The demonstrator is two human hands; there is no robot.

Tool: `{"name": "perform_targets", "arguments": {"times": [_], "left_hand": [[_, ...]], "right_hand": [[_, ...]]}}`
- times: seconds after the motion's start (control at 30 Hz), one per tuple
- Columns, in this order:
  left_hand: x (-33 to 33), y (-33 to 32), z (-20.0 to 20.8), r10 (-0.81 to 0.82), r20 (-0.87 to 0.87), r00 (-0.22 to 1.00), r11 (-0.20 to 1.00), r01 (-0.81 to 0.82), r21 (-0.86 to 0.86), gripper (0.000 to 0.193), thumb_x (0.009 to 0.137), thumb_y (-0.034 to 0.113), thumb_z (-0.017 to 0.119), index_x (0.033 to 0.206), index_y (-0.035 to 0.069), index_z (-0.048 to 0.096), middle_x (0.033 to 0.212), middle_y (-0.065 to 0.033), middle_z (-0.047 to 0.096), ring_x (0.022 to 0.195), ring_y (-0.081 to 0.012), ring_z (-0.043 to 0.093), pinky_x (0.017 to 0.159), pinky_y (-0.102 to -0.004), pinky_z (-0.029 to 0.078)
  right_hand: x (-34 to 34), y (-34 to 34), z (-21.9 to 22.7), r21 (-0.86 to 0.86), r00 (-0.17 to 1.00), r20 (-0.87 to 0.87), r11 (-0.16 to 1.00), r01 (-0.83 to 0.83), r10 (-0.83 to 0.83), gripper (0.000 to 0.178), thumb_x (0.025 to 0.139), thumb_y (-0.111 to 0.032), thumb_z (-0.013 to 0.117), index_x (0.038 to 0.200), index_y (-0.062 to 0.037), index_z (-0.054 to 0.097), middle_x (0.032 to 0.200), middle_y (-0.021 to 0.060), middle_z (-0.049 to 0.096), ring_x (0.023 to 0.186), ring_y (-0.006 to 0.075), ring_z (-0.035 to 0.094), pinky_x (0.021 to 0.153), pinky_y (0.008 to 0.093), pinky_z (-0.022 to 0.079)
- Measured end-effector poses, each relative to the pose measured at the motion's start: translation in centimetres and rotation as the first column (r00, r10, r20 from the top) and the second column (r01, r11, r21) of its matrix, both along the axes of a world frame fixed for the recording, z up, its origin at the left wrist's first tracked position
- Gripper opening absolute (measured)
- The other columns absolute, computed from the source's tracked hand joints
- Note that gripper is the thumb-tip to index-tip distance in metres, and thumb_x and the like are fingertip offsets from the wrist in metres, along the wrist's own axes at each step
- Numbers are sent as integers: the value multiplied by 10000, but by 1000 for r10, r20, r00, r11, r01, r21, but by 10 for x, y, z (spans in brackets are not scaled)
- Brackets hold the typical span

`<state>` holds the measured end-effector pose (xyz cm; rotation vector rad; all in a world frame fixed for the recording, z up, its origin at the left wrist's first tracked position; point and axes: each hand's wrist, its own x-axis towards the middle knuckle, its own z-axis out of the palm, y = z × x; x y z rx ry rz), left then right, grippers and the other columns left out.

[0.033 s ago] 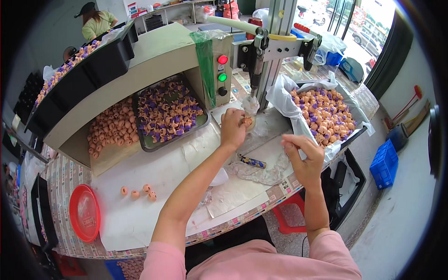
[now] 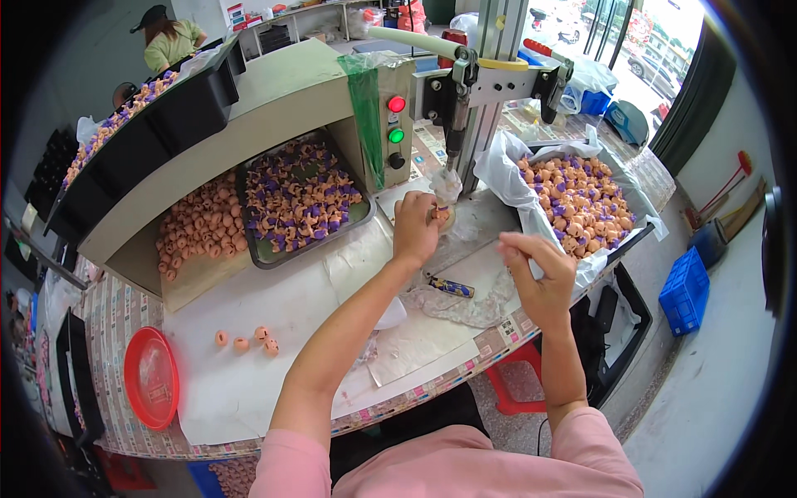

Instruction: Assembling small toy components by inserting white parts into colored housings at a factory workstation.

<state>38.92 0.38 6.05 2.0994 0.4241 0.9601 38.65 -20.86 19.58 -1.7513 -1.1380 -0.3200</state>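
At right, a blue plastic crate is noted, with a dark bucket positioned beyond it. A red plastic stool is partly exposed at near right. A parked car is seen outdoors at far right; a capped co-worker is observed at far left.

Four loose, hollow peach balls, one red plastic dish, three round panel controls.

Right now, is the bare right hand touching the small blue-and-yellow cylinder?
Apart: the head view shows crumpled clear plastic between the right hand and cylinder.
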Motion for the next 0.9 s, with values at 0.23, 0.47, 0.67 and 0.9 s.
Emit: {"name": "perform_targets", "arguments": {"times": [0.23,0.47,0.67,0.9], "left_hand": [[-8,-4,6,-28,-35,999,997,31,74,324,710,91,730,1016,73,624,1064,-92,573,1015,-318,492,895,-381,416],[-19,-9,18,-46,-9,999,999,46,-1,252,700,130,741,897,23,626,1006,-110,603,996,-316,543,877,-379,436],[-33,12,2,-41,-60,997,999,42,28,337,689,124,752,990,19,643,1015,-112,596,969,-318,574,838,-361,467],[-141,30,14,-67,-47,997,997,65,-41,396,708,52,712,1091,35,610,1135,-123,547,1062,-298,544,865,-383,481]], "right_hand": [[48,97,62,410,786,574,912,-32,-230,272,815,-25,658,1086,-6,644,999,145,677,897,266,637,816,352,476],[79,155,146,-3,990,126,998,66,-65,320,882,-202,603,1145,-21,621,1002,107,667,970,211,605,858,369,461],[77,99,152,637,701,99,497,-590,706,229,901,-233,579,898,-4,587,837,108,605,909,259,576,881,388,424],[4,76,16,500,958,183,818,-285,222,432,925,-354,549,1164,6,527,1193,187,568,1206,278,490,1037,415,339]]}}
